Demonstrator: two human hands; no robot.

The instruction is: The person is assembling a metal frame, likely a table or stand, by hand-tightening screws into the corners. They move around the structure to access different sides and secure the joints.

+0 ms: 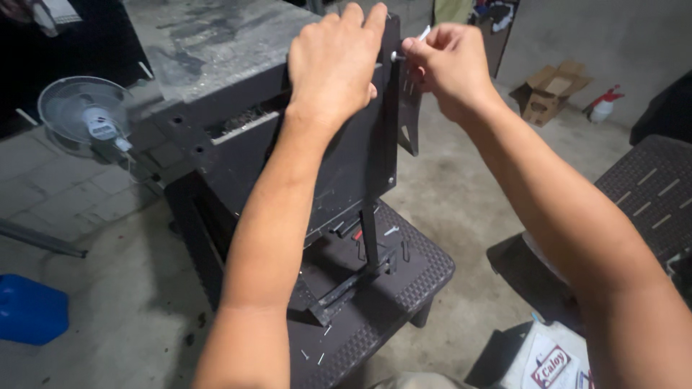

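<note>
1. I saw the flat black rectangular metal panel (353,166) standing upright on edge above the dark woven-pattern plastic stool (422,277), against the grey workbench (209,43).
2. My left hand (333,65) lay over the panel's top edge, fingers curled down its far side, gripping it.
3. My right hand (450,68) pinched a small silver screw (398,55) between thumb and forefinger at the panel's upper right corner; a thin pale stick (424,33) rose from the same fingers.
4. A dark triangular metal bracket (409,126) hung just beside that corner.
5. Loose small screws (310,356) lay on the stool.
6. Outward, I noted a white table fan (86,112), a blue plastic container (29,310) and an open cardboard box (548,90) on the concrete floor.
</note>
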